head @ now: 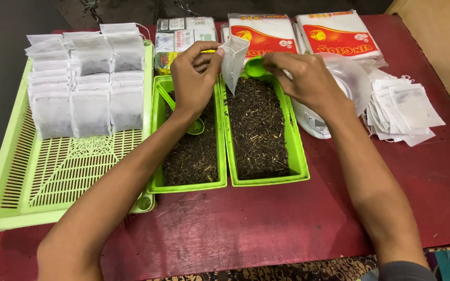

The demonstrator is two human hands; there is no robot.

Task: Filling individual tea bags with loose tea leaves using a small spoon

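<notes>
While the left hand (194,73) pinches the top edge of a small white filter bag (234,60) between thumb and fingertips, fingers closed on it, the right hand (303,78) is closed around the handle of a green scoop (256,67), whose bowl sits just beside the bag's mouth. The bag hangs roughly upright, its long axis running top to bottom and tilted slightly, mouth up and toward the scoop, lower end pointing down at the right green tray (298,161) of dark loose tea. Both hands hover above the far ends of the two narrow trays; the left green tray (154,182) touches its neighbour along one long side and holds a second green spoon (196,126). To the left, a slotted green basket (53,182) carries rows of filled bags at its far end, its near half bare. To the right stand a white scale (350,78) and a loose stack of flat bags (407,109). The near strip of red table (266,218) lies open.
</notes>
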